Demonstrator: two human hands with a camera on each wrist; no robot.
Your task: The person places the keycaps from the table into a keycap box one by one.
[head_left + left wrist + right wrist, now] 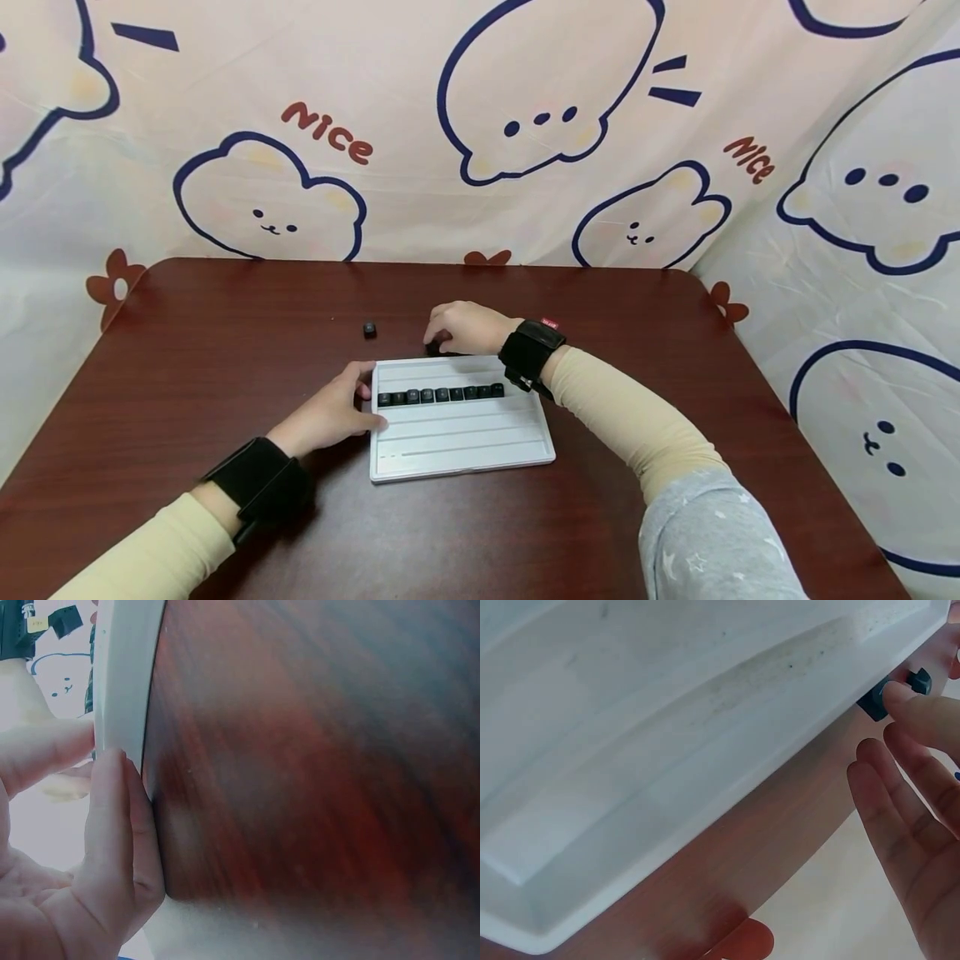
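Observation:
A white ridged tray (pixel 465 437) lies on the table, with a row of several black keycaps (pixel 442 394) along one of its upper grooves. My left hand (pixel 330 412) grips the tray's left edge, thumb on the top face and fingers along the side. In the left wrist view, the fingers (pixel 111 795) press against the tray's pale side wall (pixel 129 682). Just beyond the tray's far edge, my right hand (pixel 468 327) pinches a black keycap (pixel 432 348) between thumb and fingertips. The right wrist view shows this dark keycap (pixel 874 703) at the thumb tip, close to the tray's rim.
Another single keycap (pixel 370 331) sits on the brown wooden table (pixel 247 333), beyond the tray's far left corner. A cloth (pixel 405 217) with cartoon drawings hangs behind the table's far edge and along the right side.

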